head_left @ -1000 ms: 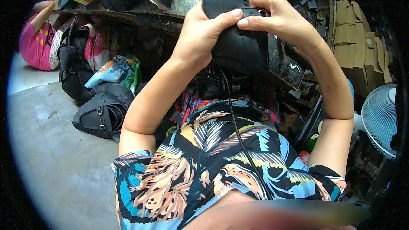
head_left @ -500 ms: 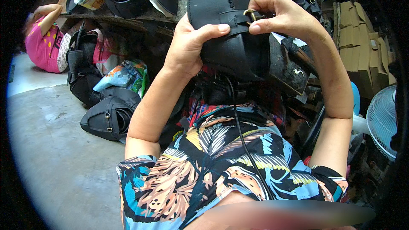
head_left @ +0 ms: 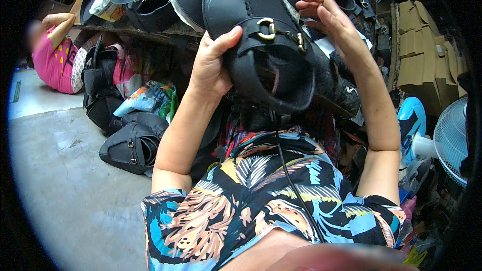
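My left hand (head_left: 213, 62) grips the left side of a black shoe upper (head_left: 228, 0), its thumb lying on top. Across the upper runs a black strap with a gold-toned horsebit buckle (head_left: 268, 29), which lies exposed toward the right. The opening of the upper faces me, and a ridged seam runs up its middle. My right hand (head_left: 334, 22) is raised off the upper to its right, fingers apart and slightly bent, holding nothing that I can see.
More black shoe uppers (head_left: 150, 12) lie along the bench at the back. On the floor to the left are stacked uppers with a buckle (head_left: 123, 148) and a colourful plastic bag (head_left: 143, 103). Another person in pink (head_left: 55, 65) sits far left. Cardboard pieces (head_left: 419, 55) and a fan (head_left: 452, 140) stand right.
My right hand has let go of the buckle and moved up and right, away from it. The upper has tilted and come slightly lower, showing its opening and the whole buckle.
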`<state>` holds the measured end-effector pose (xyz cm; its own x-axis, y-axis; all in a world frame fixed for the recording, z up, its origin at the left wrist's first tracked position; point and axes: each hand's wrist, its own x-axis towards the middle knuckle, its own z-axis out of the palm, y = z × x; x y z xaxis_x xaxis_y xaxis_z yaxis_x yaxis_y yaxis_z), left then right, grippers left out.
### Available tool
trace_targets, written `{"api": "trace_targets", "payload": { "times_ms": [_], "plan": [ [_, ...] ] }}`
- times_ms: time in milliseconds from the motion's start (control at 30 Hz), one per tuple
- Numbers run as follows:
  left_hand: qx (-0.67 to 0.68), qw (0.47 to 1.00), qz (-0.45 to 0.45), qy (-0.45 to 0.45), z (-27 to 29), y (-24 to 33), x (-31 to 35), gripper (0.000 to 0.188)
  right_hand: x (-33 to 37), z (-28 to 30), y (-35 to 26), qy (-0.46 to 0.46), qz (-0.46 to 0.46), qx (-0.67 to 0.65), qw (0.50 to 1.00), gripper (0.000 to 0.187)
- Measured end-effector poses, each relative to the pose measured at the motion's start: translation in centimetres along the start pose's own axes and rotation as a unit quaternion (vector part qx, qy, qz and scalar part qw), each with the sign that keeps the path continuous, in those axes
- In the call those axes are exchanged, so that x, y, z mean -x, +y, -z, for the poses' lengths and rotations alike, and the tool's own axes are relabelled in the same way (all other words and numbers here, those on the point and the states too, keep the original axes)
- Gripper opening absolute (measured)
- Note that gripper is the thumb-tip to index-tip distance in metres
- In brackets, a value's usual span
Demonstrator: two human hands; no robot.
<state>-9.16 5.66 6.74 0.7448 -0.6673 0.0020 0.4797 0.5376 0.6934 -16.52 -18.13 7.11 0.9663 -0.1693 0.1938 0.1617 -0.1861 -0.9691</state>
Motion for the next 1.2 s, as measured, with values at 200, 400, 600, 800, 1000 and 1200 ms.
{"api": "trace_targets", "payload": {
  "times_ms": [200, 400, 600, 800, 1000, 1200],
  "plan": [
    [0.04, 0.997, -0.001, -0.07, -0.1, 0.3, -0.6, 0.026, 3.8, -1.1, 0.8, -0.039, -0.089, -0.291, 0.952, 0.098],
    [-0.343, 0.938, -0.059, -0.006, 0.6, 0.3, -1.8, 0.07, 4.3, 0.4, 1.1, 0.002, -0.02, -0.375, 0.927, 0.069],
    [-0.646, 0.689, -0.271, -0.184, -0.8, 0.5, -0.7, 0.029, 4.4, -0.8, 1.6, 0.029, -0.075, -0.308, 0.948, 0.058],
    [-0.655, 0.689, -0.195, -0.241, -0.6, 2.2, -0.5, 0.018, 5.3, -1.8, -0.1, 0.03, -0.069, -0.194, 0.978, 0.058],
    [-0.395, 0.901, -0.06, -0.17, 0.9, 0.4, -0.6, 0.012, 6.1, -3.5, 0.3, 0.046, -0.033, -0.113, 0.992, 0.054],
    [-0.395, 0.906, -0.034, -0.145, 1.0, 0.3, -0.1, 0.014, 6.3, -4.6, -0.8, 0.04, -0.02, -0.07, 0.997, 0.053]
  ]
}}
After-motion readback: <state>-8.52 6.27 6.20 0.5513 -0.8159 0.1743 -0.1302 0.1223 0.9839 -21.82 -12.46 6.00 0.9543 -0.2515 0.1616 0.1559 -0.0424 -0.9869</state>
